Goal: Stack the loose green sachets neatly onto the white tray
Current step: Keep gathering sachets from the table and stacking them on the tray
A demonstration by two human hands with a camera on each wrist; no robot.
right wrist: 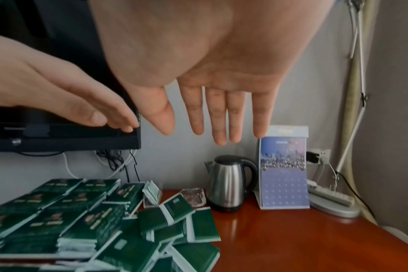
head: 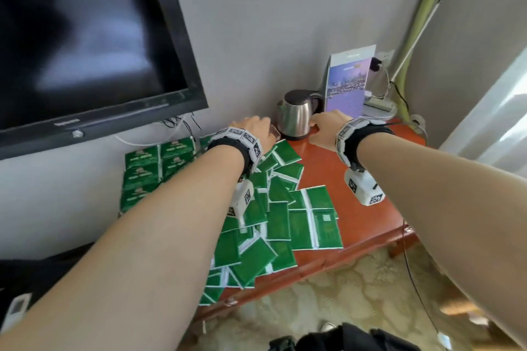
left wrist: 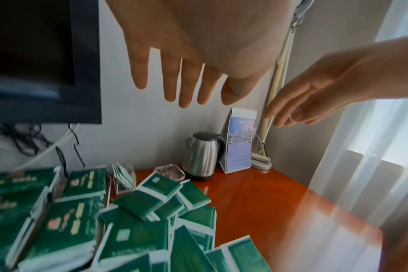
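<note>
Both hands were up off the work, holding nothing. Left hand [left wrist: 186, 55] hung palm down with fingers straight and spread; right hand [right wrist: 212, 64] the same, fingers straight, above the back of the table near the steel kettle [right wrist: 231, 184]. Judged as a pause between grabs, no sachet in either hand.

Loose green sachets [head: 273, 219] lay in a jumbled heap across the middle and near edge of the red-brown table [head: 356, 208], some overlapping, some tilted. Neat rows of stacked sachets [head: 154, 168] sat at the left, under the television [head: 85, 37]. The white tray itself could not be made out; presumably it lay beneath those rows.

Next move likely calls for gathering a few loose sachets, squaring them, and setting them on the rows.

Edges: several sachets overhung the near table edge and could slip off if nudged. Open bare tabletop lay to the right of the heap. A small clear glass piece [right wrist: 193, 197] and the kettle crowded the back.
</note>
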